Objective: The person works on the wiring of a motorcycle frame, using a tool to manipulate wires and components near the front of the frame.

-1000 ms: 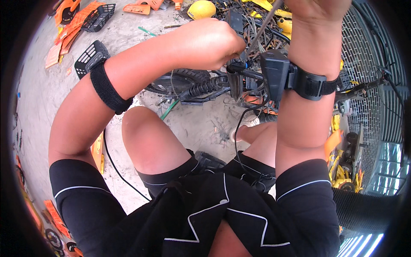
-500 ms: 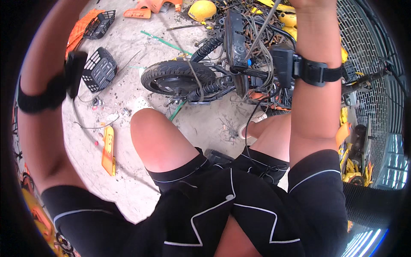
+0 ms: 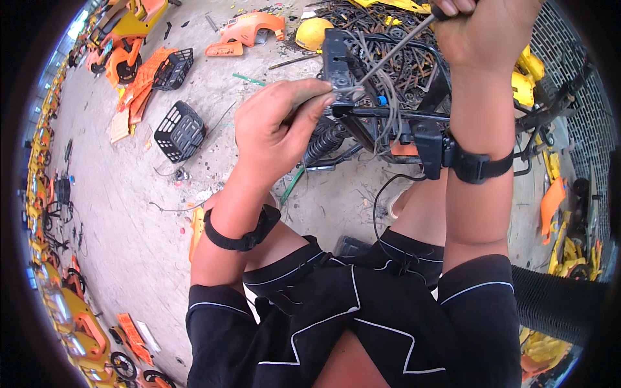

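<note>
My right hand (image 3: pixel 486 31) is closed round the dark handle of a long metal screwdriver (image 3: pixel 398 50), high at the upper right, with its shaft slanting down leftward to the black bike frame (image 3: pixel 339 61). My left hand (image 3: pixel 281 123) is pinched at that frame, beside the shaft's lower end, on what looks like a thin cable. Grey cables (image 3: pixel 390 110) hang looped over the frame. Below my left hand a black spring shock (image 3: pixel 320 145) shows; much of the lower frame is hidden by my arms and hand.
A heap of dark metal bolts and scrap (image 3: pixel 407 64), a yellow helmet (image 3: pixel 314 32), orange panels (image 3: pixel 246 32), black plastic baskets (image 3: pixel 180 129) and a row of yellow and orange vehicle parts (image 3: pixel 81 310) lie around. A ribbed black hose (image 3: pixel 556 297) runs at the right; a wire mesh (image 3: pixel 569 45) stands behind it.
My left hand went out of frame at the upper left, then came back down to the frame's top. My right hand stays high on the screwdriver. The view has shifted, showing more on the left.
</note>
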The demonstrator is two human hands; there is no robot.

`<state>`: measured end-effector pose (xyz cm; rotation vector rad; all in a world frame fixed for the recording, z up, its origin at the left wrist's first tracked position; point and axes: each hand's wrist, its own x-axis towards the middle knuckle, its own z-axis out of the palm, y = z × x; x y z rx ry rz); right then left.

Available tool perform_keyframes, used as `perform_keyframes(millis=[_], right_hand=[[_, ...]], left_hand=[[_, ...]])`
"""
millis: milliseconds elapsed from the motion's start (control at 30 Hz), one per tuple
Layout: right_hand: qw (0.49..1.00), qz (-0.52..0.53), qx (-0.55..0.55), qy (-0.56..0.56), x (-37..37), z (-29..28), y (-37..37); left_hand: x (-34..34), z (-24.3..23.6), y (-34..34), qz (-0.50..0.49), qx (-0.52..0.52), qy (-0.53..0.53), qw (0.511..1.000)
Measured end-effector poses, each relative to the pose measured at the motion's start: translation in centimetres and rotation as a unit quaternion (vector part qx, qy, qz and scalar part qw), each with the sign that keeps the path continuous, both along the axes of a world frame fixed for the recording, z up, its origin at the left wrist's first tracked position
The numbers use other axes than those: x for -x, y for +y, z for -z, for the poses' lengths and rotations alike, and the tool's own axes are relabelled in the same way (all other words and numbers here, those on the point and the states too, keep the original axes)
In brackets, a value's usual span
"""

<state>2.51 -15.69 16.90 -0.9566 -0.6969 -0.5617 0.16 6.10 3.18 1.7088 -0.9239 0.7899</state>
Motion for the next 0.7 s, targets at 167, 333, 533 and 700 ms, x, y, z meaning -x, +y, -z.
perform_keyframes(millis=[167, 333, 533, 700], right_hand=[[0.995, 0.053, -0.057, -0.066, 2.6, 2.6, -3.2], [0.994, -0.081, -0.064, -0.031, 4.9, 6.1, -9.2], [0.997, 0.014, -0.071, -0.030, 6.5, 7.5, -8.8], [0.998, -0.001, -0.059, 0.001, 9.2, 5.3, -11.0]], left_hand=[[1.2, 1.0, -2.0, -0.023, -0.008, 0.029, 0.999], [1.1, 2.3, -3.7, -0.054, 0.001, 0.031, 0.998], [0.7, 5.5, -4.4, -0.060, 0.040, 0.089, 0.993], [0.4, 6.7, -4.7, -0.033, 0.099, 0.134, 0.985]])
